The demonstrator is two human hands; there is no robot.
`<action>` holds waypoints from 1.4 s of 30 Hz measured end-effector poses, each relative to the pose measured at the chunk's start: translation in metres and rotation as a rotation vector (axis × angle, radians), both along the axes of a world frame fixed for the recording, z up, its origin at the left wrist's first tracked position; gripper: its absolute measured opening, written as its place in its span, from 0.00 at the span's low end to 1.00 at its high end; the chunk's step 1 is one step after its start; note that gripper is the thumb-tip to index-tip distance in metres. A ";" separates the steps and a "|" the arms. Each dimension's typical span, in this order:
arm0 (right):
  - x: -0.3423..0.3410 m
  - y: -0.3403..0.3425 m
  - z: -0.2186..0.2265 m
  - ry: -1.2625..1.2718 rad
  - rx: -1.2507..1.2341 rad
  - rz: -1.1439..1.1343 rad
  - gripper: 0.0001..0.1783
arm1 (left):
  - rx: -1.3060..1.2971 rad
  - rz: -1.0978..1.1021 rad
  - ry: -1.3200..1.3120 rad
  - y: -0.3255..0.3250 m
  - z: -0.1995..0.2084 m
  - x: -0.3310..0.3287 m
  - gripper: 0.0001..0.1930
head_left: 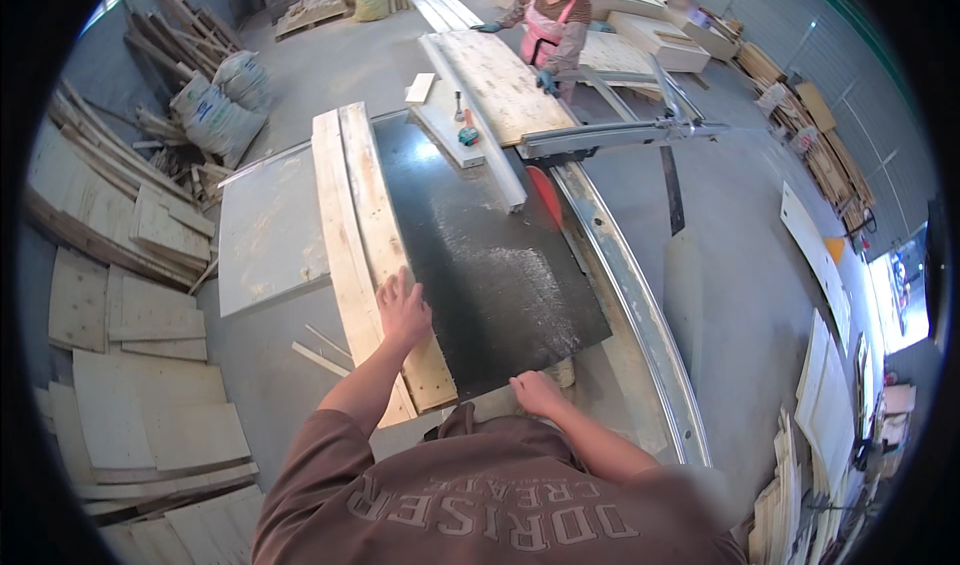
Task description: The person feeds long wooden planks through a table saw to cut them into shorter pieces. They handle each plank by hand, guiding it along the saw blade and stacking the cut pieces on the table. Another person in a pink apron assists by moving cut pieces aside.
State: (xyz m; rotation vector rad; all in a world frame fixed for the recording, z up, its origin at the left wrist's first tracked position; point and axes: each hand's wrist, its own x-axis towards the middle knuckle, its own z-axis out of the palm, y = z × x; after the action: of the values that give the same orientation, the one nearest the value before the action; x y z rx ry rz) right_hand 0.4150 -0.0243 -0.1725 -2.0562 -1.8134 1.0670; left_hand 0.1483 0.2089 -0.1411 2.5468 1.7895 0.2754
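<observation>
Two long pale wooden boards (373,200) lie side by side along the left of a dark, dusty saw table (470,295). My left hand (404,313) rests on the right-hand board near its close end, fingers apart and not wrapped round it. At the table's near edge, my right hand (538,393) is closed with its fingers curled in, and no object shows in it. Farther right on the table, a red saw guard (544,197) stands beside a long metal rail (625,275).
Across the table a co-worker (556,40) in a pink apron and gloves handles a wide wooden panel (497,75). A metal fence (480,130) crosses the table's far part. Stacked boards (150,405) line the left, white sacks (210,115) behind them. Thin offcuts (320,357) lie on the floor.
</observation>
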 end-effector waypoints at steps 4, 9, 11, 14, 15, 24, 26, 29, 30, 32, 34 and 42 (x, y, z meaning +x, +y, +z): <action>0.015 -0.052 -0.036 0.113 0.201 -0.336 0.11 | -0.039 0.073 -0.108 -0.023 0.024 0.002 0.39; 0.012 -0.098 -0.065 0.302 0.146 -0.460 0.05 | -0.034 0.205 -0.132 -0.096 0.048 -0.014 0.44; 0.018 -0.088 -0.056 0.319 0.063 -0.486 0.07 | -0.038 0.219 -0.131 -0.113 0.038 -0.020 0.44; 0.018 -0.083 -0.044 0.201 0.121 -0.427 0.14 | 0.006 0.194 -0.108 -0.128 0.026 -0.025 0.43; 0.019 -0.082 -0.040 0.103 0.174 -0.331 0.18 | 0.030 0.179 -0.095 -0.133 0.022 -0.028 0.43; 0.024 -0.066 -0.043 -0.268 0.165 0.175 0.43 | 0.071 0.190 -0.124 -0.139 0.030 -0.021 0.40; 0.028 -0.070 -0.057 -0.320 0.120 0.242 0.48 | 0.078 0.190 -0.115 -0.145 0.028 -0.022 0.40; 0.031 -0.069 -0.066 -0.315 0.032 0.272 0.50 | 0.070 0.194 -0.114 -0.145 0.031 -0.018 0.39; 0.033 -0.067 -0.067 -0.295 0.009 0.280 0.50 | 0.064 0.195 -0.116 -0.144 0.033 -0.017 0.39; 0.035 -0.064 -0.064 -0.251 -0.036 0.299 0.49 | 0.063 0.207 -0.109 -0.144 0.032 -0.017 0.39; 0.035 -0.063 -0.065 -0.278 -0.051 0.326 0.51 | 0.065 0.213 -0.104 -0.146 0.031 -0.018 0.38; 0.029 -0.063 -0.052 -0.193 -0.261 0.330 0.50 | 0.077 0.208 -0.077 -0.153 0.023 -0.026 0.40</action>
State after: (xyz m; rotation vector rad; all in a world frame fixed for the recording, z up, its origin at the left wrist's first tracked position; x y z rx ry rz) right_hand 0.4439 -0.0870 -0.2246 -2.1119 -2.2791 1.2866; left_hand 0.1228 0.0554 -0.1176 2.3617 2.0542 0.4480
